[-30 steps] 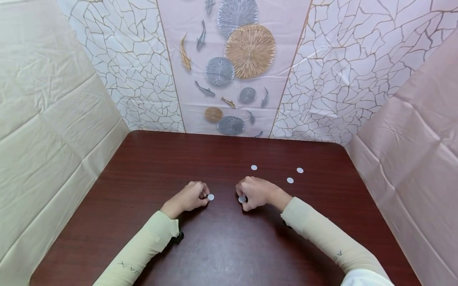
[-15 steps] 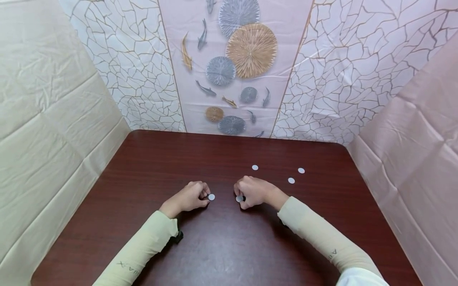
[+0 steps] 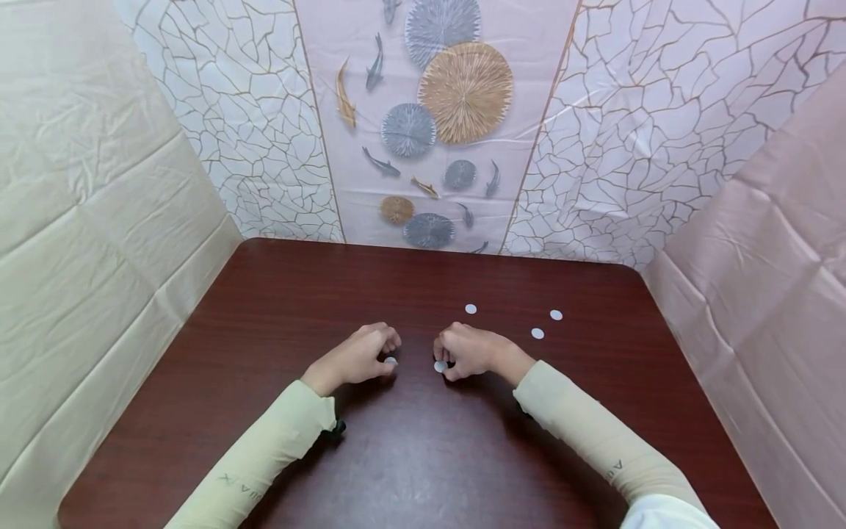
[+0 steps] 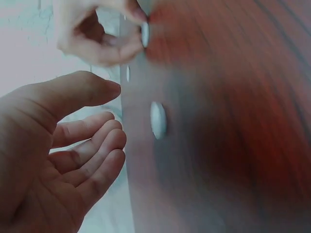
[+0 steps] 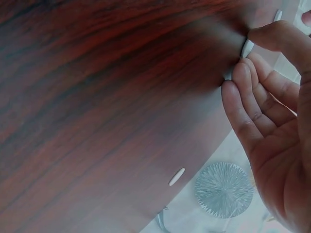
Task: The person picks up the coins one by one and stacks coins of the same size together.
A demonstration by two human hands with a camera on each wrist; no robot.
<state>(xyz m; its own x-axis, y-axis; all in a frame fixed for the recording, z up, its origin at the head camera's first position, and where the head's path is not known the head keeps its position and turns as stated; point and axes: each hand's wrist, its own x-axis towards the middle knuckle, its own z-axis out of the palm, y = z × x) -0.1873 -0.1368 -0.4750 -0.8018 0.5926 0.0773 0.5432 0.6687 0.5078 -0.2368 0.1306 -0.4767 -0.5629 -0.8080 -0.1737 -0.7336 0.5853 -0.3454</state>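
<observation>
In the head view, my left hand (image 3: 357,358) is over the middle of the dark table (image 3: 410,455), with a small white disc (image 3: 391,361) under its thumb tip. The left wrist view shows that disc (image 4: 158,120) lying flat on the wood, apart from the loosely bent fingers and thumb. Across from it, my right hand (image 3: 476,353) pinches a second white disc (image 3: 440,366) by its edges between thumb and fingers. This held disc (image 5: 247,48) sits at the tabletop in the right wrist view.
Beyond the right hand lie three more white discs: one toward the middle (image 3: 471,308), one farther right (image 3: 556,315) and one nearer (image 3: 537,333). A patterned cloth (image 3: 423,147) hangs behind the table; plain cloths (image 3: 86,220) hang at both sides.
My left hand has let go of its disc, and its fingers have lifted and spread over it. My right hand has slid its disc a little to the left.
</observation>
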